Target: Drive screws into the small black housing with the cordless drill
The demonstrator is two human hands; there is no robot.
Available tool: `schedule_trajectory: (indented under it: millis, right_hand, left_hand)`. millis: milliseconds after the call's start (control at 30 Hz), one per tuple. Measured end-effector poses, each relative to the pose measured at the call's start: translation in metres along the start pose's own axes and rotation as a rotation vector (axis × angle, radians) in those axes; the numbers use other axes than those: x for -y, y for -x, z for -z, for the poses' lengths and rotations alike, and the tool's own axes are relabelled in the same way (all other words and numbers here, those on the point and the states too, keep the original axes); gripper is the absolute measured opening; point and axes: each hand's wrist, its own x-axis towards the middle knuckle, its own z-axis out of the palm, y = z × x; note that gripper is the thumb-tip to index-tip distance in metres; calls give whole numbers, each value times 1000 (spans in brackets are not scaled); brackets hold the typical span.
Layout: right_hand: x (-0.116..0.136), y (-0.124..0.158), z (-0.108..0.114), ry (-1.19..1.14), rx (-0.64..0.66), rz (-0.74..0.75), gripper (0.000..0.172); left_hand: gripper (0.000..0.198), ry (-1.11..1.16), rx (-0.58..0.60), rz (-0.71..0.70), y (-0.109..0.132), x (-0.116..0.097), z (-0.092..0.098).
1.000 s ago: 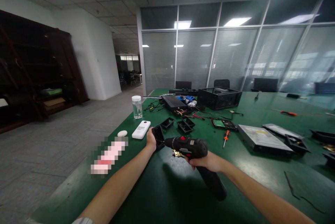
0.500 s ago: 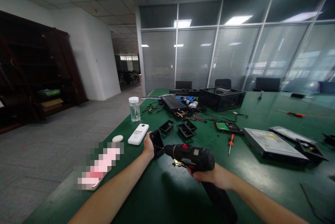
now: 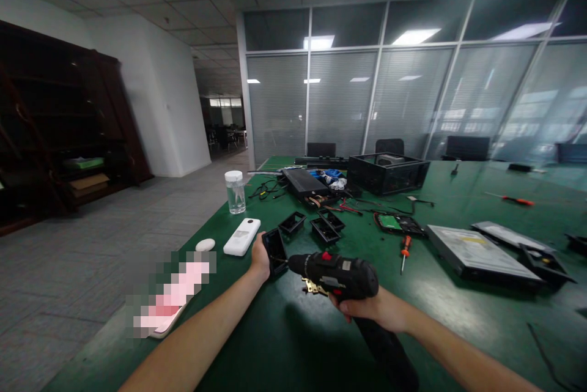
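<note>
My right hand (image 3: 367, 306) is wrapped around the handle of a black cordless drill (image 3: 334, 273) with red buttons. Its bit points left into a black plastic frame (image 3: 275, 251), which my left hand (image 3: 260, 257) grips by its left side, tilted up above the table. Whether the bit touches the frame's inner wall I cannot tell. A brass-coloured metal piece (image 3: 314, 286) shows just under the drill's chuck. Similar black frames (image 3: 325, 230) lie just beyond, along with another one (image 3: 292, 222) to their left.
On the green table (image 3: 257, 343) lie a white device (image 3: 242, 237), a lidded jar (image 3: 235, 192), an orange screwdriver (image 3: 406, 248), a disc drive (image 3: 479, 254) and a circuit board (image 3: 398, 223). Farther back stand a black metal case (image 3: 387, 175) and tangled cables (image 3: 268, 187). A blurred pink item (image 3: 177, 297) lies left.
Both hands keep their holds, and the drill stays at the black frame. The drill's rear has shifted very slightly right; the view has moved a little.
</note>
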Motion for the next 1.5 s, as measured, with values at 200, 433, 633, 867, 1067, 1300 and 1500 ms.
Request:
schedule_trajectory:
  millis: [200,433,633,867,1067,1300,1500]
  right_hand:
    - [-8,-3,4,-57,-3,27,24]
    - [0,0,0,-11,-1,1,22]
    - [2,1,0,33,-1,-3,22]
    - [5,1,-3,45,-2,-16,22]
    - [4,2,-2,95,21,17,20]
    - [5,2,-2,110,8,-7,22]
    - [6,1,-2,68,5,-18,24]
  left_hand:
    - [24,-11,33,33,-1,1,1]
    - [24,-28,19,10,-1,0,1]
    - [25,-25,21,39,-2,1,1]
    - [26,-28,26,71,-2,2,1]
    - [26,-11,3,116,-3,1,1]
    - [26,-22,0,94,-5,3,3]
    - [24,-15,1,80,-5,2,3]
